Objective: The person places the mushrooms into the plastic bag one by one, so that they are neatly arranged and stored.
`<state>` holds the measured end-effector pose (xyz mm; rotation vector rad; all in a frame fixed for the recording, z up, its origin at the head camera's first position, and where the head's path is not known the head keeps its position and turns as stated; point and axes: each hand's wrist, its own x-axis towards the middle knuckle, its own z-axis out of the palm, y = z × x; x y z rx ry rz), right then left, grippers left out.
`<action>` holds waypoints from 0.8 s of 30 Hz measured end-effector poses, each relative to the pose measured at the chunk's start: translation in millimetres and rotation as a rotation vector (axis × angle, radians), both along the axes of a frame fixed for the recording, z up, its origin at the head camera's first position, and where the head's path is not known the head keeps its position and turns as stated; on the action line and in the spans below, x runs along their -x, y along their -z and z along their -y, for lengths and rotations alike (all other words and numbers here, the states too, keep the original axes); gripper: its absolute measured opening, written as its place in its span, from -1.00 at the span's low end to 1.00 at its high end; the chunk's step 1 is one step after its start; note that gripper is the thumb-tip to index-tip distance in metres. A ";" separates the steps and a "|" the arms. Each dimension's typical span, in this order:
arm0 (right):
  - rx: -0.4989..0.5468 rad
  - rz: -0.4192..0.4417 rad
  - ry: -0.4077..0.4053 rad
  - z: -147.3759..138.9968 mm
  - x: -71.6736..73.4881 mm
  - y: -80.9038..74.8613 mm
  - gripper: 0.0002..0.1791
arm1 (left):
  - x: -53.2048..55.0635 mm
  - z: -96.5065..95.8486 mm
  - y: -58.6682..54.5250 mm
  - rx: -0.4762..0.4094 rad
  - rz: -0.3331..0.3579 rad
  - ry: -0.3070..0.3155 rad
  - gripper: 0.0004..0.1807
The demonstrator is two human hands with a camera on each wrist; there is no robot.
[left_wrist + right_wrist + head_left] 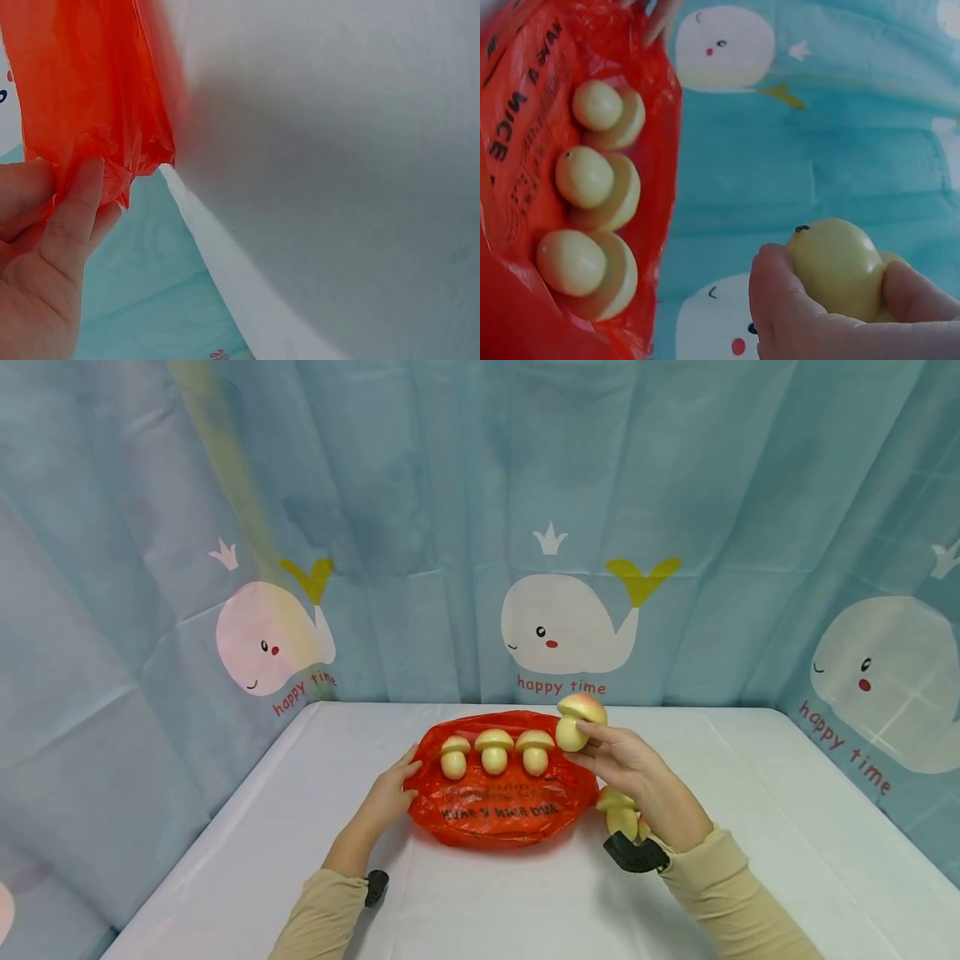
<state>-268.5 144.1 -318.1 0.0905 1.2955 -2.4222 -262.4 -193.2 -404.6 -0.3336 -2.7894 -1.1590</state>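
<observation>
A red plastic bag [498,827] lies spread on the table, with three toy mushrooms, the middle one [494,752] among them, in a row on it. My left hand [386,793] is at the bag's left edge. In the left wrist view its thumb and fingers pinch the red plastic [82,90]. My right hand [626,764] holds another toy mushroom [572,732] by its stem, raised above the bag's right end, cap up. The right wrist view shows this mushroom's pale stem [836,270] between thumb and fingers.
Beside the bag's right edge, partly hidden by my right forearm, is another toy mushroom [619,818], with a bit of something similar next to it. The white table [225,868] meets a blue whale-print curtain [420,568] at the back and sides.
</observation>
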 end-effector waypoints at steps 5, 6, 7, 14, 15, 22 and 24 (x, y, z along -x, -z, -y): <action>0.002 0.005 -0.053 12.4 0.0 6.3 -0.39 | -1.7 1.8 0.0 -0.018 -0.027 0.013 -0.45; -0.010 0.006 -0.070 14.4 -0.7 7.3 -0.44 | -1.8 2.0 -0.1 -0.020 -0.025 0.013 -0.45; -0.027 0.006 -0.081 16.6 -0.9 8.5 -0.50 | -1.8 2.2 0.0 -0.022 -0.024 0.013 -0.45; -0.020 0.077 -0.044 34.4 -2.3 12.0 -0.61 | -1.9 2.0 0.5 -0.027 -0.016 0.001 -0.45; -0.006 0.092 -0.033 37.0 -2.6 12.4 -0.62 | -1.9 2.0 0.6 -0.027 -0.012 0.000 -0.45; -0.011 0.106 -0.015 54.0 -5.9 19.8 -0.73 | -1.7 1.7 0.7 -0.022 -0.006 -0.001 -0.44; -0.034 0.092 -0.020 58.6 -7.2 22.5 -0.69 | -1.7 1.4 0.9 -0.024 -0.004 -0.002 -0.44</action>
